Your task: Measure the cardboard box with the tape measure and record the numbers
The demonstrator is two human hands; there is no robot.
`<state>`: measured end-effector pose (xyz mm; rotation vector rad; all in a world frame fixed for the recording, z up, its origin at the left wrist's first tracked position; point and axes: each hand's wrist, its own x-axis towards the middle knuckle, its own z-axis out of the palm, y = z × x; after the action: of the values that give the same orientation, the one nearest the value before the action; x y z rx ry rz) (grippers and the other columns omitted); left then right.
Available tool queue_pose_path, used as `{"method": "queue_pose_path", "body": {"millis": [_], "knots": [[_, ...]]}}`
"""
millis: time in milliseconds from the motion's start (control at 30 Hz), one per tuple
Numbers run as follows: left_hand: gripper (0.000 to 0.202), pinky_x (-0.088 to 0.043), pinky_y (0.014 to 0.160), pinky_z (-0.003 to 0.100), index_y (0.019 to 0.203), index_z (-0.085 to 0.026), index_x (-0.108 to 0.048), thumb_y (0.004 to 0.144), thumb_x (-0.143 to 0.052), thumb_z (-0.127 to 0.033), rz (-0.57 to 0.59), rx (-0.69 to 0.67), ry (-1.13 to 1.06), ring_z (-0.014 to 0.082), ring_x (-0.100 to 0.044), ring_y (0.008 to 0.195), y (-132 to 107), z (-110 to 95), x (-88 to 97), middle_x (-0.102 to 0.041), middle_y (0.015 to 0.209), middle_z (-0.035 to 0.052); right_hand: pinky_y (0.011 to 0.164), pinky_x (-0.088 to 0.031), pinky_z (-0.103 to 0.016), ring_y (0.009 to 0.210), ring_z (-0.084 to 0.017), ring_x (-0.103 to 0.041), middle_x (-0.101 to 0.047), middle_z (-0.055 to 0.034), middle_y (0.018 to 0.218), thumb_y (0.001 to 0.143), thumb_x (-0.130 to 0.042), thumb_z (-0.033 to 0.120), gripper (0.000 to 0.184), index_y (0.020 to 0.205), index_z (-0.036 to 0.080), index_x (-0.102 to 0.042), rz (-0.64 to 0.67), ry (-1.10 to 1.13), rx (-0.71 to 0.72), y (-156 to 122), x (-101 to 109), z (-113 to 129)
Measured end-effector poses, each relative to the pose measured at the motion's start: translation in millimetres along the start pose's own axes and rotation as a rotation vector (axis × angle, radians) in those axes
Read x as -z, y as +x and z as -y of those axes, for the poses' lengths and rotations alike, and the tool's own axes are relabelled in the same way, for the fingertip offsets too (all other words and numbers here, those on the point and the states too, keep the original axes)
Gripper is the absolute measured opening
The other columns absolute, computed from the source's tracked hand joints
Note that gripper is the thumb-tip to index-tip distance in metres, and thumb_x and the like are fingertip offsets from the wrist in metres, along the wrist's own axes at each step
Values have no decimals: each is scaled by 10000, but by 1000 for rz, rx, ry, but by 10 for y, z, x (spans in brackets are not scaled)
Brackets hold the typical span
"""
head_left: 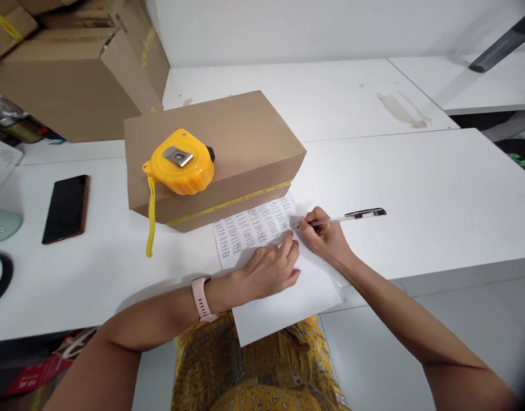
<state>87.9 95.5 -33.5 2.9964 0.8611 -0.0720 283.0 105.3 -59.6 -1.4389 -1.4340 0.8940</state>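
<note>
A sheet of paper [266, 308] lies on the white table, its upper part filled with columns of small handwriting and its lower part blank. My right hand [324, 237] is closed around a pen [350, 217] with a clear barrel and black cap end, its tip down at the right side of the written columns. Resting on the paper just below the writing is my left hand [271, 265], fingers loosely bent and thumb apart, holding nothing. A cardboard box [228, 134] covers the paper's top edge. On the box sits a yellow tape measure [180, 162] with a hanging strap.
A black phone [67, 208] lies at the left, near a pale green cup-like object [3, 225]. Large cardboard boxes [73, 74] are stacked at the back left. A dark post [504, 43] stands at the back right. The paper's lower edge overhangs the table edge.
</note>
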Motion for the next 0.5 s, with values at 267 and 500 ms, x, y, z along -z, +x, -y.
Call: {"method": "queue_pose_path", "body": {"millis": [267, 500], "knots": [[583, -534, 549, 323, 1432, -28, -507, 1027, -445, -443, 19, -7, 1, 228, -719, 776, 9, -6, 13, -484, 1517, 304, 496, -275, -277, 547, -107, -341, -422, 59, 627, 930, -617, 330, 257, 760, 242, -445, -3, 4, 9, -6, -3, -29], [588, -530, 546, 327, 1435, -23, -502, 1025, -450, -442, 6, -9, 11, 228, -716, 768, 6, -8, 0, -487, 1513, 307, 501, -266, -278, 539, -104, -343, -416, 63, 610, 920, -618, 313, 256, 749, 241, -441, 0, 21, -4, -5, -1, -18]]}}
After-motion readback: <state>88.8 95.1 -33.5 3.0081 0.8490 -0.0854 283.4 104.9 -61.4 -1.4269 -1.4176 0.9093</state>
